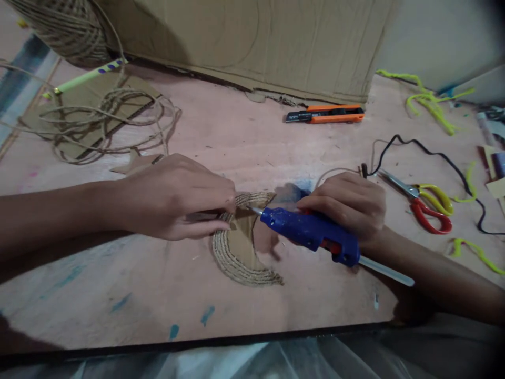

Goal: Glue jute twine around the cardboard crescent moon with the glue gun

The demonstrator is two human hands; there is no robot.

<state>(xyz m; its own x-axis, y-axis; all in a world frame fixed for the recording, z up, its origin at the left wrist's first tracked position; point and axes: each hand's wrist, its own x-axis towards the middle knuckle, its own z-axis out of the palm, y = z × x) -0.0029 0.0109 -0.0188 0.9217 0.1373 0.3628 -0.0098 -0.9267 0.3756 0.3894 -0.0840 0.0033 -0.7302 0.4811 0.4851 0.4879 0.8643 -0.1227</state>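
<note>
Well, the left hand (185,197) pinches the edge of the twine-edged moon (244,242), perhaps with twine between its fingers. Right of that, the glue gun (311,229), tip over the moon, sits in the curled right hand (349,205).

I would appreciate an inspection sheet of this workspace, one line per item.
Surface: pinkish tabletop, blue-green stains.
Things at work: cardboard crescent with twine rows along its outer curve; blue glue gun, nozzle at the crescent.
Clutter: loose twine, orange cutter, scissors, yellow-green strands.
Hands: left hand at the crescent's upper left; right hand holds the glue gun.
Cables: black cord passes the scissors; ends unclear.
Surroundings: large cardboard behind, twine ball back left.
</note>
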